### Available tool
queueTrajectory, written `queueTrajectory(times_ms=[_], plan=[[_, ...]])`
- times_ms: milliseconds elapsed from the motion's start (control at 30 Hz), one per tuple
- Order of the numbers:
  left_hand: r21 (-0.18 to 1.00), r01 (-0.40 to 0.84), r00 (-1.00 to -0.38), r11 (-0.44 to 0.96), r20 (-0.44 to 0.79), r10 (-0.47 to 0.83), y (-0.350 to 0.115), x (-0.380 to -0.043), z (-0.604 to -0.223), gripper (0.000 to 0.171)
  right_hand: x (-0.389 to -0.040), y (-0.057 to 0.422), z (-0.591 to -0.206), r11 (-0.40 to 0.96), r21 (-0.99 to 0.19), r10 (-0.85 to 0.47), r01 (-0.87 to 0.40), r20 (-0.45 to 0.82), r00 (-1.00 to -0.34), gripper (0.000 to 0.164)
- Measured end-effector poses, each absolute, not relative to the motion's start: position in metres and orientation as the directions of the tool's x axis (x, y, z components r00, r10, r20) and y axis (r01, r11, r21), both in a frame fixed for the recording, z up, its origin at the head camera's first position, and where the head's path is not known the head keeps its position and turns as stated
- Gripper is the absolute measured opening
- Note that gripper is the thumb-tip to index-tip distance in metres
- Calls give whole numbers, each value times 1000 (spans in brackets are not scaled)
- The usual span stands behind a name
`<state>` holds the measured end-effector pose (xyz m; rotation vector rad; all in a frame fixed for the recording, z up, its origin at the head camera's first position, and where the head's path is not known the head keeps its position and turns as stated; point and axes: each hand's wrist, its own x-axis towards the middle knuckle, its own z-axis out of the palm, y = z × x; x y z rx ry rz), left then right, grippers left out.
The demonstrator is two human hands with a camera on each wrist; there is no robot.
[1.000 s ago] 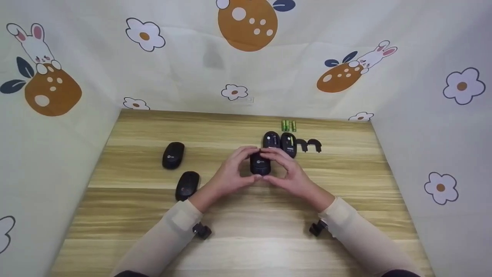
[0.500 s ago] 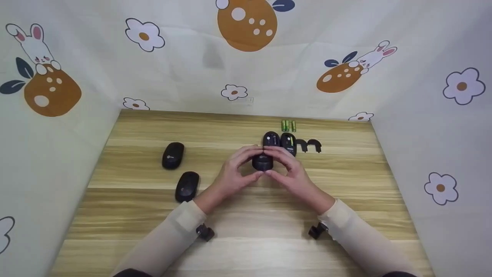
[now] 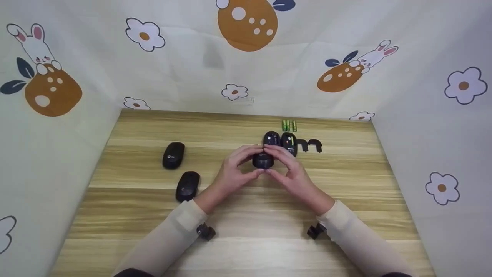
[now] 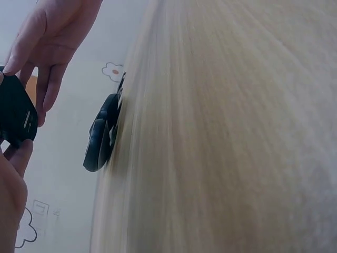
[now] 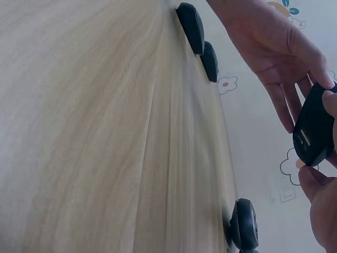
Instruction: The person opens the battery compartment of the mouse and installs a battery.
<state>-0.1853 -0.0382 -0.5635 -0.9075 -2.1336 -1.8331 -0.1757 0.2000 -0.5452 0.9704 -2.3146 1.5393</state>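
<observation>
My left hand point(image 3: 234, 171) and right hand point(image 3: 290, 171) together hold a black computer mouse point(image 3: 263, 162), thumbs at its near end and fingers at its far end. Both wrist views show this mouse point(image 4: 17, 110) raised off the table, tilted, with small pale marks on one face point(image 5: 305, 138). Just beyond the hands, two more mice lie underside up, a left one point(image 3: 271, 138) and a right one point(image 3: 289, 143). The right one has a green battery in its open compartment.
Two black arch-shaped covers point(image 3: 315, 144) lie right of the upturned mice. Several green batteries point(image 3: 286, 125) rest near the back edge. On the left are two upright mice, one farther point(image 3: 173, 155) and one nearer point(image 3: 188, 186), close to the left wrist. Patterned cloth walls enclose the wooden table point(image 3: 134, 215).
The held mouse has tilted so that its near end shows more, and it has shifted slightly right and away from me. Both hands keep their hold; the left forearm moved a little right.
</observation>
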Motion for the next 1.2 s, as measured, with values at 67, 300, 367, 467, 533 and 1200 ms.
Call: queueTrajectory(times_ms=[67,300,367,467,533,1200], plan=[[827,560,-790,50,515,331,-38,-186,-563,59,-178,202,-549,265,-730,-405,-629,508,-760,65],[830,557,-783,28,514,349,-37,-186,-560,58,-181,207,-553,255,-685,-400,-683,569,-719,59],[830,556,-783,31,511,354,-36,-186,-559,58,-181,208,-552,242,-687,-399,-685,574,-716,58],[818,574,-768,35,523,368,-37,-186,-558,60,-181,207,-553,220,-689,-376,-690,593,-712,59],[807,588,-758,43,532,378,-37,-187,-558,61,-178,205,-550,210,-685,-359,-698,610,-707,59],[838,534,-810,115,468,353,-33,-183,-556,42,-173,200,-549,139,-782,-328,-607,542,-774,48]])
